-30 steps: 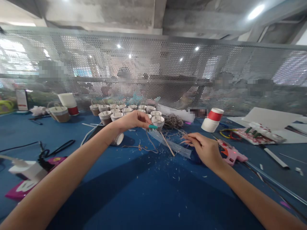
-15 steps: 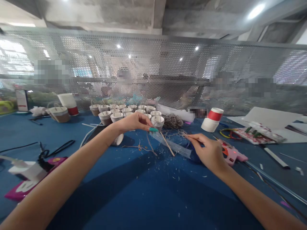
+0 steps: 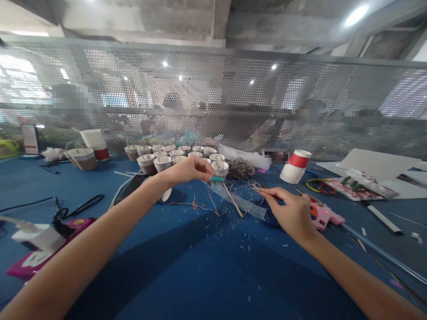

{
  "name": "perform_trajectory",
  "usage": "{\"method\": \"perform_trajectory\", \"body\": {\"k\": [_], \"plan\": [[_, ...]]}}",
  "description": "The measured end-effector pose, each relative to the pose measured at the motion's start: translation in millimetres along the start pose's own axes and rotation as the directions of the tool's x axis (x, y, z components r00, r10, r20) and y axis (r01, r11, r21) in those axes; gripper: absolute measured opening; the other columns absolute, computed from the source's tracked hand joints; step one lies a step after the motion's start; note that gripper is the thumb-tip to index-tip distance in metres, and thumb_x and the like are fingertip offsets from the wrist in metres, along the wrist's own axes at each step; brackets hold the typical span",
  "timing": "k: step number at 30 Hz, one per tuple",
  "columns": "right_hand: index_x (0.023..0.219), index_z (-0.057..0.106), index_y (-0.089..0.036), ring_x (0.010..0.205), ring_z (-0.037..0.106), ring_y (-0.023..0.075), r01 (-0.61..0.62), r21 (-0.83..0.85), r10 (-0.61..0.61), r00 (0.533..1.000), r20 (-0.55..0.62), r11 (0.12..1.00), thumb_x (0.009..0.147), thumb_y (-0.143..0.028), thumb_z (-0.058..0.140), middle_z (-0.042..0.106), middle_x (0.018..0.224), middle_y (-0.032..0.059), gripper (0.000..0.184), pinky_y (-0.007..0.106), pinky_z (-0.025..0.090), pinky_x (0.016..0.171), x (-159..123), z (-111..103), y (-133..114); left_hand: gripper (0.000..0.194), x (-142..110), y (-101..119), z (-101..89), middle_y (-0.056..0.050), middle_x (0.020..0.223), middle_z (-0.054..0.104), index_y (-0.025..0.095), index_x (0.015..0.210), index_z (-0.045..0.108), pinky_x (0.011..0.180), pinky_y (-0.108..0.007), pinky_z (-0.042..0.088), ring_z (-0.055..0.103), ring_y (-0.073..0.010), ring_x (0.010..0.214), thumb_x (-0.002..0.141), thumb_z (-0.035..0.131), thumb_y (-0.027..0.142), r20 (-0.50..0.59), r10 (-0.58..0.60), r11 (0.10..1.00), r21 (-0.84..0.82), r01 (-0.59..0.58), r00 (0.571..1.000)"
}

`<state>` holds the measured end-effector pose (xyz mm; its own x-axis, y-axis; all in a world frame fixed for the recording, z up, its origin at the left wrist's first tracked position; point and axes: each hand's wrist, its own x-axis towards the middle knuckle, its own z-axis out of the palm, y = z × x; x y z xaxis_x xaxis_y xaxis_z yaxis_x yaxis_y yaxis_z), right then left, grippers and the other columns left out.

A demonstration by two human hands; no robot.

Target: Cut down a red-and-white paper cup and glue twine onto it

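Note:
My left hand (image 3: 196, 170), with teal nails, is closed in a pinch in front of the rows of small white-and-brown cups (image 3: 163, 163). What its fingertips hold is too fine to make out. To the right, my right hand (image 3: 289, 212) pinches thin grey twine (image 3: 254, 184), whose loose loops lie near its fingertips. Behind them sits a tangled heap of the same twine (image 3: 240, 169). Below and between my hands lie a bundle of clear strips (image 3: 245, 205) and a thin wooden stick (image 3: 234, 200).
A pink glue gun (image 3: 323, 214) lies beside my right hand. Stacked red-and-white cups (image 3: 296, 166) stand beyond it. At left are a magenta power strip (image 3: 25, 266) with a white plug and a larger handled cup (image 3: 83, 159). Scraps dot the blue table (image 3: 207, 275); a perforated screen (image 3: 213, 98) rises behind.
My left hand has shifted slightly to the right. My right hand stays nearly where it was, still pinching, and the twine loops by its fingertips have moved a little.

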<state>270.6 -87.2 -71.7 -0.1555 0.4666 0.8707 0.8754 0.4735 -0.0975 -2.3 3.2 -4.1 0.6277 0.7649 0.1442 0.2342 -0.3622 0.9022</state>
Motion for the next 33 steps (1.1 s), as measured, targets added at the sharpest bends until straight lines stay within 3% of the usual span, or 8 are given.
{"method": "perform_trajectory", "body": {"k": [11,24,30,33], "plan": [[0.074,0.069,-0.02,0.056,0.066,0.0147,-0.067,0.03,0.066,0.998,0.015,0.997,0.082,-0.028,0.06,0.072,0.068,0.0022,0.015,0.023,0.046,0.052,1,-2,-4,0.009,-1,8,11.2,0.001,0.067,0.068,0.016,0.07,0.069,0.067,-0.023,0.048,0.06,-0.0081,0.064,0.062,0.074,0.017,-0.022,0.0,1.0,-0.017,0.0,1.0],[0.069,0.063,-0.019,0.048,0.062,0.0135,-0.128,0.105,0.129,0.992,0.001,0.986,0.081,-0.027,0.06,0.068,0.059,0.0019,0.015,0.021,0.044,0.045,3,0,-1,0.012,4,-5,4.1,0.0,0.068,0.069,0.016,0.07,0.069,0.067,-0.021,0.048,0.061,-0.0078,0.065,0.061,0.076,0.017,-0.018,0.001,0.998,-0.065,-0.002,1.0],[0.067,0.053,-0.02,0.044,0.053,0.0104,-0.121,0.179,0.105,0.99,0.098,0.976,0.086,-0.028,0.052,0.06,0.055,0.0003,0.021,0.022,0.041,0.046,1,0,-4,0.035,3,-2,19.9,0.003,0.061,0.066,0.019,0.098,0.068,0.066,-0.021,0.047,0.06,-0.007,0.06,0.064,0.074,0.015,0.055,-0.032,0.989,-0.144,0.039,0.998],[0.067,0.051,-0.02,0.046,0.049,0.0093,-0.116,0.186,0.089,0.985,0.145,0.976,0.087,-0.028,0.05,0.055,0.055,-0.0014,0.022,0.022,0.039,0.048,2,-1,-9,0.034,3,-2,25.0,0.002,0.065,0.066,0.018,0.097,0.068,0.068,-0.021,0.048,0.061,-0.0073,0.064,0.064,0.074,0.014,0.058,-0.072,0.968,-0.235,0.083,0.996]]}}
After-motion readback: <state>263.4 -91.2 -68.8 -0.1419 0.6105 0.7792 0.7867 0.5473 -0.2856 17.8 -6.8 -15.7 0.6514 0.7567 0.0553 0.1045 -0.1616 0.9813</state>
